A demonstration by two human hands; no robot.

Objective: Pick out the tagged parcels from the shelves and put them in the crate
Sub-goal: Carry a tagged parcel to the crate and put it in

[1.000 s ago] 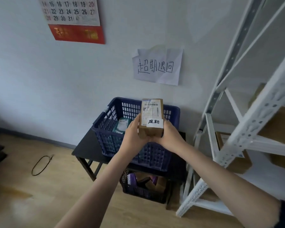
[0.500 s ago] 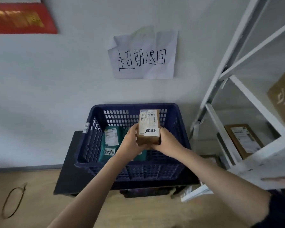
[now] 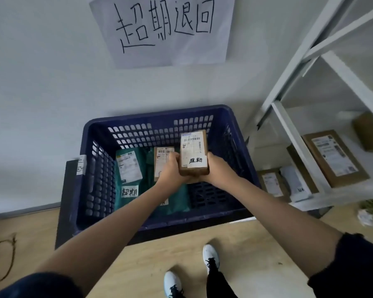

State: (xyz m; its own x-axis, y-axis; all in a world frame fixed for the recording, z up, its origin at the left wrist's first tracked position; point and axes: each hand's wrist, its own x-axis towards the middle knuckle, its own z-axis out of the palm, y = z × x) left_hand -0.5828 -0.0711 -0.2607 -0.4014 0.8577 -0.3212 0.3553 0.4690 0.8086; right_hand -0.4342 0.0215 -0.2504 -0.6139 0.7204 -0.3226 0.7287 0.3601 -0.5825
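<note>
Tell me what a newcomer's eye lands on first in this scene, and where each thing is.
First the brown cardboard parcel with a handwritten white tag, gripped by the left hand and right hand over the dark blue crate. Next the big handwritten paper sign on the wall above. Then the green tagged parcel lying in the crate's left half, and the white shelves at right.

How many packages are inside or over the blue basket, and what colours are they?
Brown cardboard boxes: 2, the held box gripped by the left hand and right hand, and a box lying in the blue crate.
Green bags: 2, one left, one under the arms.
Total: 4
</note>
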